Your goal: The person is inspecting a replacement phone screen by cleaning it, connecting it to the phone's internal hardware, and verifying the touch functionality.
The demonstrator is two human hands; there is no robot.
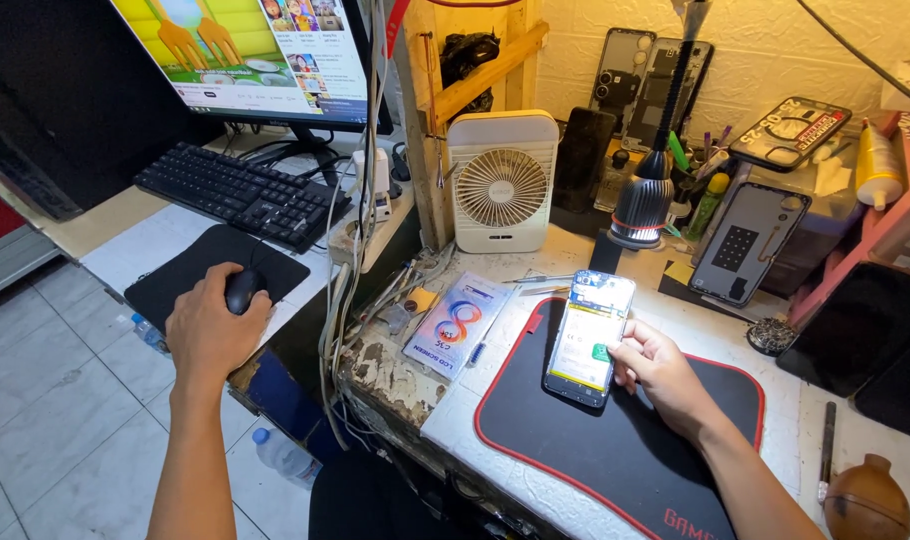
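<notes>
1. Opened phone [589,338], back cover off, internals facing up, lying on red-edged black mat [625,440]; held at its right edge by right hand [660,372], fingers curled around the side.
2. Left hand [211,325] closed loosely over black mouse [243,289] on dark mouse pad [190,270], at 9 o'clock from phone.
3. Keyboard [240,195] at 10 o'clock, small white fan [502,180] at 12 o'clock, screen box [460,322] just beside phone at 9 o'clock.
</notes>
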